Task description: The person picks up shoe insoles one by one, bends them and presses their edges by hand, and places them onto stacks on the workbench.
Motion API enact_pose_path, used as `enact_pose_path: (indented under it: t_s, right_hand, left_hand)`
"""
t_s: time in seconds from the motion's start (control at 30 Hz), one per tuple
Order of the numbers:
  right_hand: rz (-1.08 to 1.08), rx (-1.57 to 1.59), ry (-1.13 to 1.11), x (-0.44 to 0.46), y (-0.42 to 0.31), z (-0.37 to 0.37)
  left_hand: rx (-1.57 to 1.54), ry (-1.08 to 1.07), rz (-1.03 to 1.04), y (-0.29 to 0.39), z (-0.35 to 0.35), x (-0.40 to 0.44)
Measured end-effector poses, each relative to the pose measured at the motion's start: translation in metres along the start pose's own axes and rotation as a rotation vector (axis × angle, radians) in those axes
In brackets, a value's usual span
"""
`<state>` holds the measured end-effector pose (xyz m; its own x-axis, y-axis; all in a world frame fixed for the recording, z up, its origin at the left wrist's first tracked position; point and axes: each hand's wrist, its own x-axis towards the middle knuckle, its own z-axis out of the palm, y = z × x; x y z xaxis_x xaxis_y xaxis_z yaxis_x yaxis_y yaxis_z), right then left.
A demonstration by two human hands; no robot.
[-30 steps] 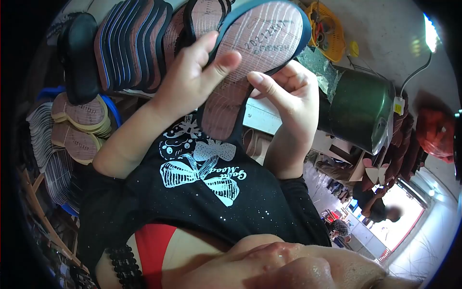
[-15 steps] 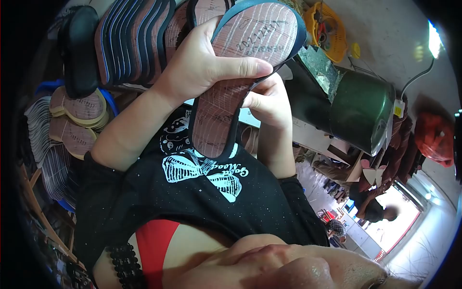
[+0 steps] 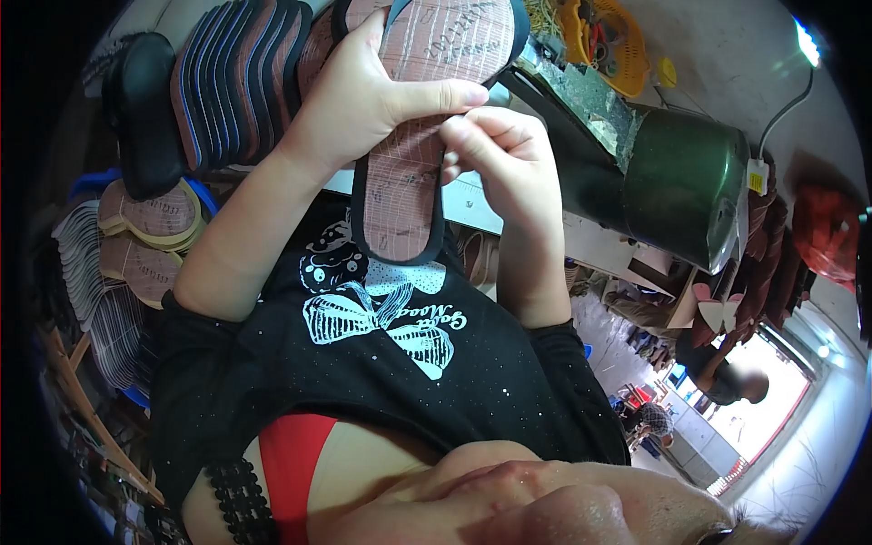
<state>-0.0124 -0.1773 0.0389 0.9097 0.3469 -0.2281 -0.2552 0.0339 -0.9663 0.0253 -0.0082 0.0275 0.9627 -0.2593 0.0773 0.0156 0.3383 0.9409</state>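
A long shoe insole (image 3: pixel 406 195) with a brown lined face, printed lettering and a dark rim is held up before my chest. My left hand (image 3: pixel 350 104) grips its upper half, with the thumb lying across the printed face and the other fingers hidden behind. At the insole's right edge, near its narrow middle, my right hand (image 3: pixel 500 159) has thumb and forefinger pinched together on the dark rim. Its other fingers are curled.
A row of dark-edged insoles (image 3: pixel 238 86) stands at the upper left, beside a black sole (image 3: pixel 145 113). Yellow-edged insoles (image 3: pixel 150 213) lie below. A green machine housing (image 3: pixel 681 186) and a yellow basket (image 3: pixel 618 41) are on the right. Another person (image 3: pixel 727 381) is farther back.
The insole and my left hand have moved up and slightly left. My right hand has come out from partly behind the insole to its right edge, with thumb and forefinger together.
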Motion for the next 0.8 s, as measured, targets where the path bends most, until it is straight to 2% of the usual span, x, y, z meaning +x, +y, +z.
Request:
enact_pose_path:
  t_s: [0.07,0.1,0.2,0.27,0.33,0.37,0.47,0.5,0.67,0.8]
  right_hand:
    - [0.036,0.209,-0.016,0.003,0.005,-0.004]
    - [-0.028,0.17,-0.01,0.005,0.006,-0.005]
    - [-0.094,0.05,0.088,0.003,-0.012,-0.003]
    - [-0.153,-0.043,0.188,0.007,-0.017,-0.007]
    - [-0.141,-0.009,0.254,0.014,-0.019,-0.012]
    - [-0.195,-0.039,0.286,0.02,-0.013,-0.016]
    - [-0.217,-0.042,0.387,0.032,0.003,-0.024]
    - [-0.218,-0.058,0.419,0.032,0.005,-0.026]
    - [-0.241,-0.14,0.547,0.03,0.008,-0.03]
    - [-0.238,-0.109,0.478,0.027,0.015,-0.041]
  left_hand:
    - [-0.149,-0.03,-0.089,0.018,0.007,0.002]
    - [0.119,0.076,0.061,0.024,0.013,0.0]
    - [0.182,0.096,0.157,0.021,0.013,0.007]
    - [-0.027,0.026,0.009,0.034,0.015,0.019]
    - [0.03,-0.006,-0.046,0.018,0.007,0.039]
    - [0.146,0.075,0.042,0.013,0.007,0.046]
    - [0.194,0.061,-0.068,-0.042,-0.02,0.071]
    - [0.257,0.075,0.0,-0.046,-0.015,0.073]
    - [0.195,-0.025,0.047,-0.033,0.009,0.086]
    - [0.132,-0.114,0.055,-0.018,0.025,0.095]
